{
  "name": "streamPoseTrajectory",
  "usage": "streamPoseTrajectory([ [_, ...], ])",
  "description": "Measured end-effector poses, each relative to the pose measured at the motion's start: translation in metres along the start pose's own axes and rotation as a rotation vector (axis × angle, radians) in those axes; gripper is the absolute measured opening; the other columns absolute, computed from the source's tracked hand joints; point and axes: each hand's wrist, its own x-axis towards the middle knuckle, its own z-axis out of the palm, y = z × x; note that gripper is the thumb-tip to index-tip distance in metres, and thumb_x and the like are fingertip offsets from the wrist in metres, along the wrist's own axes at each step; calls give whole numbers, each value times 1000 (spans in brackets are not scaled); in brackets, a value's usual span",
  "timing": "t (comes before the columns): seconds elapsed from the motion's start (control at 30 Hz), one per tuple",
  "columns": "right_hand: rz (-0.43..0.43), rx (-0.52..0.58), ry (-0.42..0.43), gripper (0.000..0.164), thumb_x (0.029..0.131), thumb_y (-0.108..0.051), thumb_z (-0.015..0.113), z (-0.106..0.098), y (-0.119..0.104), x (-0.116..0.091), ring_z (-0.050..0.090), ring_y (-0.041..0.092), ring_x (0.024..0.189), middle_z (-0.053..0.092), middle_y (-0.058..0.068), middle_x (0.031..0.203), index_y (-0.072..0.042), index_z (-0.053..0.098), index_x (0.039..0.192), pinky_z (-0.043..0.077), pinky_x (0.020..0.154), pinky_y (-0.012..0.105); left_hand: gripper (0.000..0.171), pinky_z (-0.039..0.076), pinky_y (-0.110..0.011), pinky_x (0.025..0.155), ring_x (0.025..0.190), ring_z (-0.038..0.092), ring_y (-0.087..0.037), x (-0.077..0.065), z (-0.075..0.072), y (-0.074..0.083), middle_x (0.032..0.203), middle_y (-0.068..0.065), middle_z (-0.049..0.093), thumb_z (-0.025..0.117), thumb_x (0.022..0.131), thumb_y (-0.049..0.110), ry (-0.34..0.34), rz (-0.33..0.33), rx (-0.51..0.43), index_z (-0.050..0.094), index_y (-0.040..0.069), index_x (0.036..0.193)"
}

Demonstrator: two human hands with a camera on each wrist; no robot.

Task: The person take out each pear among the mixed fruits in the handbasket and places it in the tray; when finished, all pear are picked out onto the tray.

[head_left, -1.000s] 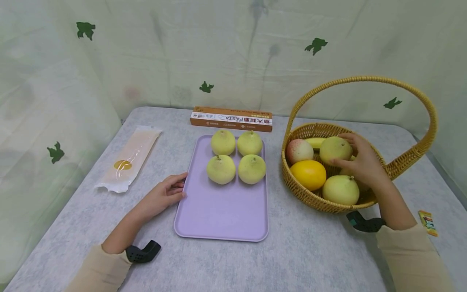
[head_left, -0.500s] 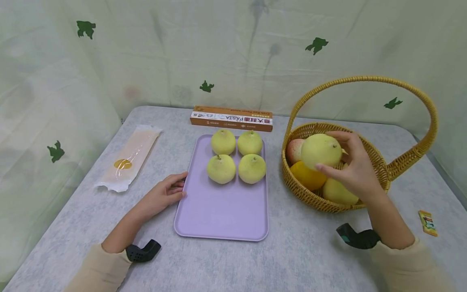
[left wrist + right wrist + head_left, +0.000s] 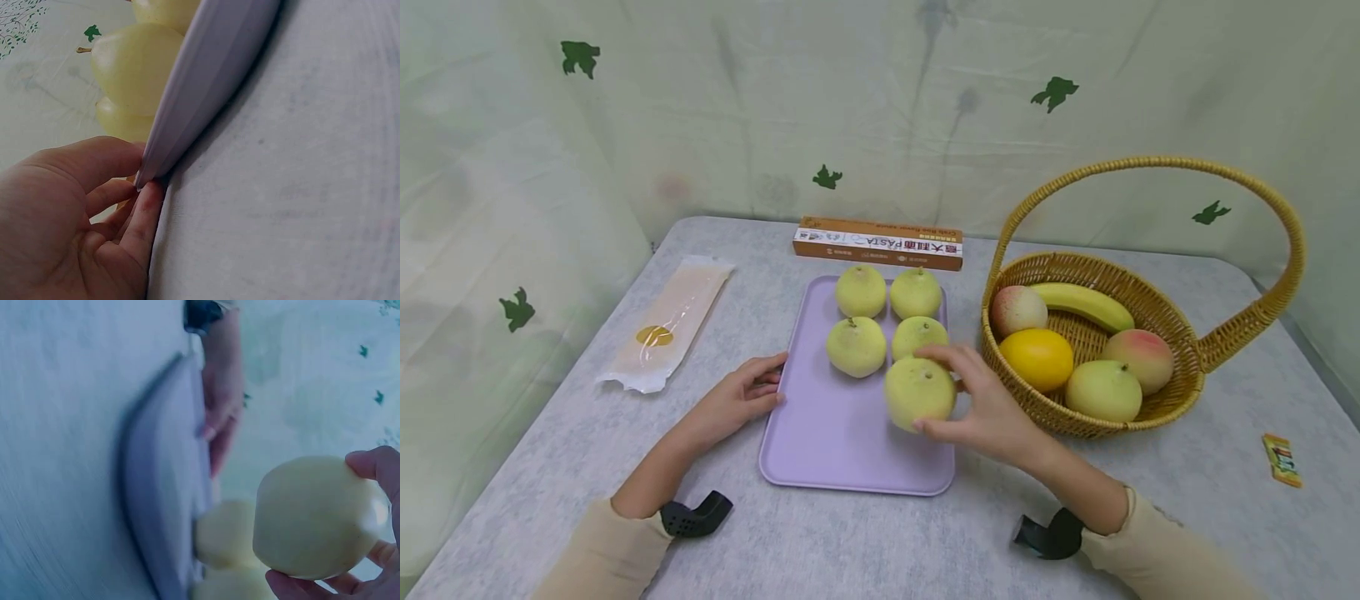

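Note:
My right hand [image 3: 992,408] holds a round yellow-green pear [image 3: 919,394] between thumb and fingers over the right side of a lilac tray [image 3: 842,450]. The right wrist view shows that pear [image 3: 312,519] up close, with fingertips against both its sides. Several like pears, one of them a stemmed pear [image 3: 856,347], sit in two rows on the tray's far half. At the tray's left edge, my left hand [image 3: 741,396] grips the rim. In the left wrist view, its thumb and fingers meet at the tray rim [image 3: 187,94].
A wicker basket [image 3: 1037,408] with a tall handle stands to the right. In it lie a banana [image 3: 1086,304], a yellow fruit [image 3: 1037,358], peaches [image 3: 1142,358] and a pear [image 3: 1103,390]. A pasta box [image 3: 877,243], a clear packet [image 3: 666,325] and a small wrapper [image 3: 1282,460] lie around.
My right hand has lifted a pear out of the basket and carried it left to above the tray. The left hand stays at the tray's edge.

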Motion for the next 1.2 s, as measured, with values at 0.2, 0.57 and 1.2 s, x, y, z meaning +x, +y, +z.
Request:
streamPoseTrajectory([
  [0.2,45,45,-99,65,71,-20,77,36,5,5,43,14,102,43,-1,118,-15,46,128,45,81,31,60,40,-18,88,116,40,-32,0,0,0,133,-21,33,58,88,7,3,0,4,27,-2,139],
  [0.57,46,52,-115,66,70,-17,78,68,4,16,43,10,95,44,-4,115,-14,46,128,43,76,27,60,40,-16,87,116,40,-33,1,0,-1,132,-21,33,58,87,6,6,4,5,28,-2,139],
  [1.2,17,-24,-196,69,77,-35,70,58,-6,14,30,6,122,36,-5,134,-18,36,136,28,102,32,60,40,-16,87,115,41,-32,1,1,-1,131,-21,35,58,88,8,7,7,13,28,-3,139],
])
